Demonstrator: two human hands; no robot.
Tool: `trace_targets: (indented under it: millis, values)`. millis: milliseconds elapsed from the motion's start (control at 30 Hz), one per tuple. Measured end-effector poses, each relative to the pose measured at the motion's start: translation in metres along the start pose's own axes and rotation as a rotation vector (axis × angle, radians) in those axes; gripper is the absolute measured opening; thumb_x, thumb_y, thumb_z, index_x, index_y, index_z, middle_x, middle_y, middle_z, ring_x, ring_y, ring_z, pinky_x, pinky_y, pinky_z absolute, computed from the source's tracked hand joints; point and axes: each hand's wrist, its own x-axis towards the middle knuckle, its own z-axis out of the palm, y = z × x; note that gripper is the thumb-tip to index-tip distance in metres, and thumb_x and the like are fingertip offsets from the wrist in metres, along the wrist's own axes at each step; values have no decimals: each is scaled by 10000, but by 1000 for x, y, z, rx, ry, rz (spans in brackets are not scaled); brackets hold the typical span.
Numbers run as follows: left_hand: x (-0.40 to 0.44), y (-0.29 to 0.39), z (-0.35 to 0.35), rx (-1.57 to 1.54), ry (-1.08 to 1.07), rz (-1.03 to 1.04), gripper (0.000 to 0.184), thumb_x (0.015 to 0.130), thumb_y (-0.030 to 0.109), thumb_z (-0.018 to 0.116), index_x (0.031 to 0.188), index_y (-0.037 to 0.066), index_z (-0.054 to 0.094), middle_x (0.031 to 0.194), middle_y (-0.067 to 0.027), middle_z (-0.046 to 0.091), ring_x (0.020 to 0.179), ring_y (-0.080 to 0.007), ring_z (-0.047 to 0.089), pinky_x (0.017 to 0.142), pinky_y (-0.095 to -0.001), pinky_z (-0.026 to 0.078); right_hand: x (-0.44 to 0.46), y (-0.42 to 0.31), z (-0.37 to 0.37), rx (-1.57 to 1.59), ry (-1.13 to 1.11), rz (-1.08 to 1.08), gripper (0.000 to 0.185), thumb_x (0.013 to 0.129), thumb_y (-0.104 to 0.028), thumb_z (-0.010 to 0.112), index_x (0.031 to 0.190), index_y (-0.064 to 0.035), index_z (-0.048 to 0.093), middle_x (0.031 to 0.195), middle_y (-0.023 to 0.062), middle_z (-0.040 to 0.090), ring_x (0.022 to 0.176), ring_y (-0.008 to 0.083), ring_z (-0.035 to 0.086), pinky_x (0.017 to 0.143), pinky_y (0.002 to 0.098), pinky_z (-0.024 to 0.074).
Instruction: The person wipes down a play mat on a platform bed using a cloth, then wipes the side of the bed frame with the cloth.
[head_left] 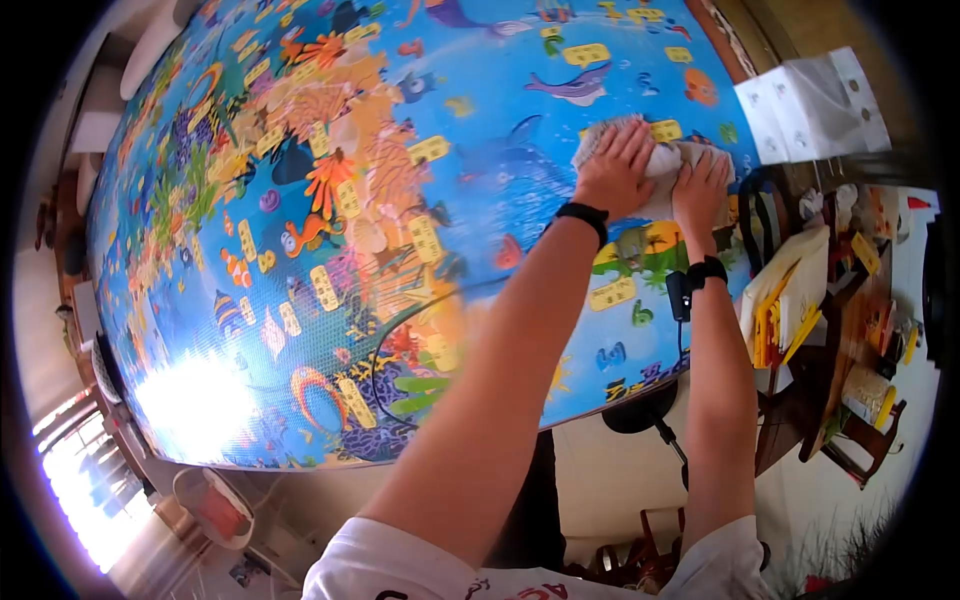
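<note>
Both of my hands rest on a whitish cloth point(660, 205) near the right edge of a table cover point(480, 220) printed with sea animals and corals. My left hand point(615, 172) presses on the cloth's left part, its fingers pointing up and slightly spread. Beside it, my right hand point(700, 192) lies on the right part of the cloth, fingers extended. Both wrists carry black bands, and a small black device point(679, 297) hangs by the right wrist. The cloth is bunched between the hands and partly hidden under them.
A white plastic sheet or bag point(812, 108) hangs at the upper right edge. Right of the table are a cream bag point(790, 290) with yellow items and a wooden shelf point(850, 340). A thin black cable point(376, 350) curves over the cover. A white chair point(213, 508) stands lower left.
</note>
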Motion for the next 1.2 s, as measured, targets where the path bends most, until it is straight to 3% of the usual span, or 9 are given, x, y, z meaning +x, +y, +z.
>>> trace_targets:
  millis: [367, 667, 933, 1133, 1200]
  values:
    - [-125, -227, -158, 279, 95, -273, 728, 1030, 503, 449, 1559, 9, 379, 1652, -183, 333, 1558, -329, 260, 1267, -499, 200, 38, -318, 11, 219, -2, -288, 621, 1049, -402, 465, 1490, 36, 449, 1573, 296, 403, 1499, 443, 330, 1193, 600, 288]
    - [-306, -314, -298, 431, 237, -482, 697, 1004, 479, 540, 1506, 4, 450, 1605, -211, 398, 1525, -367, 319, 1237, -526, 258, -20, -558, -37, 393, -19, -542, 608, 1019, -375, 508, 1447, 57, 504, 1555, 314, 421, 1490, 458, 342, 1202, 594, 276]
    - [-495, -314, -398, 512, 174, -778, 730, 1054, 501, 448, 1569, -6, 343, 1648, -239, 304, 1553, -390, 244, 1244, -524, 225, -135, -721, -110, 594, -89, -769, 634, 1009, -398, 525, 1480, 26, 488, 1588, 295, 384, 1505, 434, 326, 1229, 587, 230]
    - [-549, -261, -395, 573, 113, -966, 719, 1069, 461, 421, 1572, -39, 307, 1661, -266, 250, 1567, -416, 184, 1246, -566, 188, -176, -720, -144, 665, -158, -911, 633, 984, -385, 571, 1482, 0, 499, 1599, 237, 396, 1512, 390, 327, 1222, 549, 277]
    - [-544, -226, -387, 535, 74, -977, 730, 1059, 420, 456, 1546, -102, 303, 1656, -309, 216, 1566, -453, 149, 1242, -585, 185, -176, -689, -153, 691, -216, -970, 627, 986, -389, 565, 1477, -2, 504, 1602, 217, 400, 1515, 367, 333, 1221, 547, 281]
